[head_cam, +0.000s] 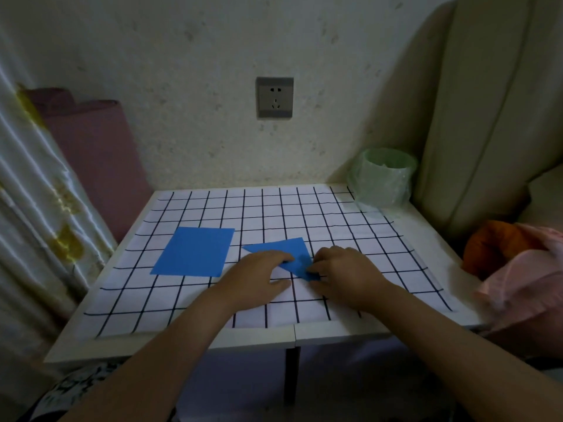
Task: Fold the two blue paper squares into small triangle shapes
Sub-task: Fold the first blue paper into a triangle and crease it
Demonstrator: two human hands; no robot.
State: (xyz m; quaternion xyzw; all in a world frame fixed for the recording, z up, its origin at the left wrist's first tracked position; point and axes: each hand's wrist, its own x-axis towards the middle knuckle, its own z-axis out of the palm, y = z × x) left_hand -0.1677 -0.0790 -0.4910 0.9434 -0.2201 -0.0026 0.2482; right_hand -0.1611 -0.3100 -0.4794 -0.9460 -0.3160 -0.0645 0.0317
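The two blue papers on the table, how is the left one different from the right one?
The left paper is a flat, unfolded square; the right paper is folded into a triangle-like shape. Nothing touches the left paper; the left hand and right hand both rest on the right paper. Both are the same blue and lie on the checked cloth.

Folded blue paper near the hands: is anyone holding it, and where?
The left hand presses the folded blue paper flat at its near-left edge; the right hand touches its near corner, pinching or pressing I cannot tell.
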